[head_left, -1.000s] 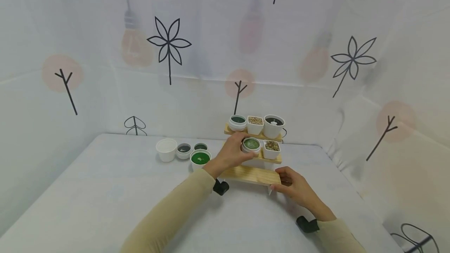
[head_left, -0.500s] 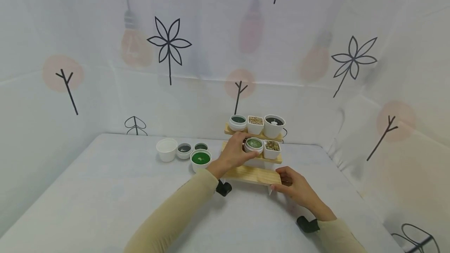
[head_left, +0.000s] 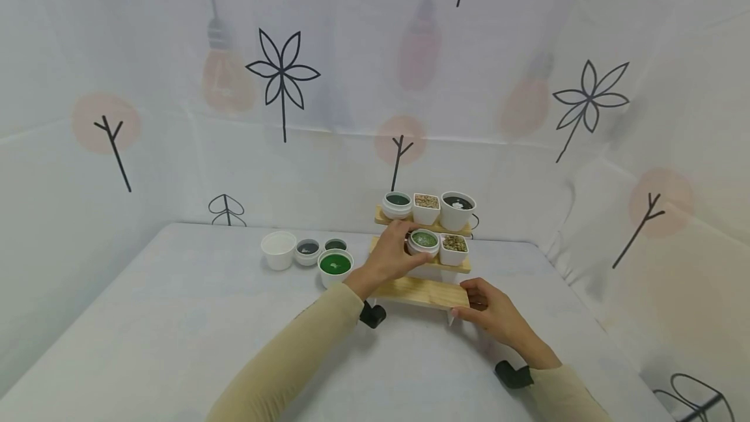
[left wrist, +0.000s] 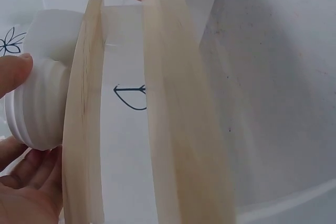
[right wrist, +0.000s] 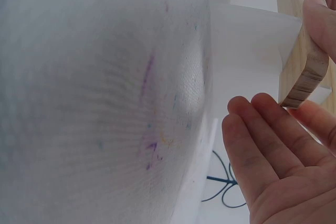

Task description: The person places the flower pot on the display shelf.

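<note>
The left hand [head_left: 391,254] pinches the round white pot with a green top [head_left: 424,240] on the middle pale wooden shelf [head_left: 459,267], beside the square white pot of brown bits [head_left: 454,251], and should let go softly while the right hand [head_left: 495,315] grips the bottom pale wooden shelf [head_left: 420,291] so nothing wobbles.

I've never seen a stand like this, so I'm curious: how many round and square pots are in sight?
Round pots: 7 (4 on the table, 2 on the top board, 1 in the left hand)
Square pots: 2 (top board 1, middle board 1)
Total: 9
</note>
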The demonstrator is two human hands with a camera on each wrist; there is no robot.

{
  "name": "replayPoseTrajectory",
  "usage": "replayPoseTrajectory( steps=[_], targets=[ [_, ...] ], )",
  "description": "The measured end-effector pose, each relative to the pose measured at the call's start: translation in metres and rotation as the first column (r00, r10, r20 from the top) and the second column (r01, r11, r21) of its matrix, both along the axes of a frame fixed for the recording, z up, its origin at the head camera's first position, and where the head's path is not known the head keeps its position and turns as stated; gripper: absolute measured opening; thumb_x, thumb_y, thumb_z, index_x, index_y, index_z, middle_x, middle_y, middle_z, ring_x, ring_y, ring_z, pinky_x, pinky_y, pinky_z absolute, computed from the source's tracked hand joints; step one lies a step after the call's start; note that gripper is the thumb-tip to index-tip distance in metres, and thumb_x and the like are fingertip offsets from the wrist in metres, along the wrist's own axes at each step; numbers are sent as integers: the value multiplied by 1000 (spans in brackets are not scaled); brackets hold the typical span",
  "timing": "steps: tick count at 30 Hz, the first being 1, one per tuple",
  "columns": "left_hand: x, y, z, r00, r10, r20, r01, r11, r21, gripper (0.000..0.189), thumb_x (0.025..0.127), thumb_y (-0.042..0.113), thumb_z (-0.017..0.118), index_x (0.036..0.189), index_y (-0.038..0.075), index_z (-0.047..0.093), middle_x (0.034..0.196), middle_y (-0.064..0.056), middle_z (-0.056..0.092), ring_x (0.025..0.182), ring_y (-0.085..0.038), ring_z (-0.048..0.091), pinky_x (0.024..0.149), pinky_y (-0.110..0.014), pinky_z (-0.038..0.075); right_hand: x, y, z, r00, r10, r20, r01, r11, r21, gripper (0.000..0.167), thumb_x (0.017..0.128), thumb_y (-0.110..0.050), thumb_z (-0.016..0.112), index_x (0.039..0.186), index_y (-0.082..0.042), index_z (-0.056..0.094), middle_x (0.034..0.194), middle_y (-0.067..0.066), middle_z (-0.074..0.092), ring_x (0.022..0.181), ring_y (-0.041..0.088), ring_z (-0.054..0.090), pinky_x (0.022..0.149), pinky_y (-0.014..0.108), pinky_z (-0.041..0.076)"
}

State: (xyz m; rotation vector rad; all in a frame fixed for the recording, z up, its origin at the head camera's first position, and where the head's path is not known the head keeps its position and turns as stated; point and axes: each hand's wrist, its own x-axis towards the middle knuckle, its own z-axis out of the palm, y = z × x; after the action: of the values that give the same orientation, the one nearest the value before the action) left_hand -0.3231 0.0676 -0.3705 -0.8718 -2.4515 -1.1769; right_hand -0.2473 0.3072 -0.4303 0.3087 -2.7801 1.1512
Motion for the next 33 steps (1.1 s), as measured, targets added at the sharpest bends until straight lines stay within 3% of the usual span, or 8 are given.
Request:
replayPoseTrajectory(
  steps=[4,8,21,27,33],
  targets=[
    [1,-4,-2,999,-38,1,38,998,47,60,80,31,78,130,10,52,119,-5,49,103,-14,52,86,-21,48,0,0,1,1000,0,-1,0,1000,3,62,80,-40,76,125,-5,53,116,10,62,102,24,62,85,41,53],
    [4,-10,-2,997,-74,-14,75,995,70,58,81,27,77,130,9,52,121,-6,50,107,-15,53,86,-22,50,0,0,2,1000,-1,1,1,1000,1,62,80,-40,76,125,-5,52,117,11,62,102,25,62,85,40,53],
    [20,-52,-6,992,-81,-100,87,995,54,57,81,26,77,126,1,52,117,-13,53,107,-27,55,87,-32,52,-1,0,-3,1000,-23,8,23,1000,2,63,78,-42,77,124,-7,53,116,10,62,103,25,62,87,43,52],
    [29,-78,-10,990,-54,-128,60,997,38,55,82,24,76,125,0,53,118,-14,54,107,-26,55,86,-35,53,-2,-1,-1,1000,-23,11,23,1000,0,63,78,-43,76,124,-7,53,116,11,62,103,24,62,87,41,52],
    [32,-100,-17,991,-11,-132,15,999,32,55,81,23,78,125,1,53,121,-14,53,107,-25,55,86,-37,53,0,-2,1,999,-25,20,25,1000,6,63,79,-42,76,124,-6,53,116,11,63,102,24,62,86,41,53]
  ],
)
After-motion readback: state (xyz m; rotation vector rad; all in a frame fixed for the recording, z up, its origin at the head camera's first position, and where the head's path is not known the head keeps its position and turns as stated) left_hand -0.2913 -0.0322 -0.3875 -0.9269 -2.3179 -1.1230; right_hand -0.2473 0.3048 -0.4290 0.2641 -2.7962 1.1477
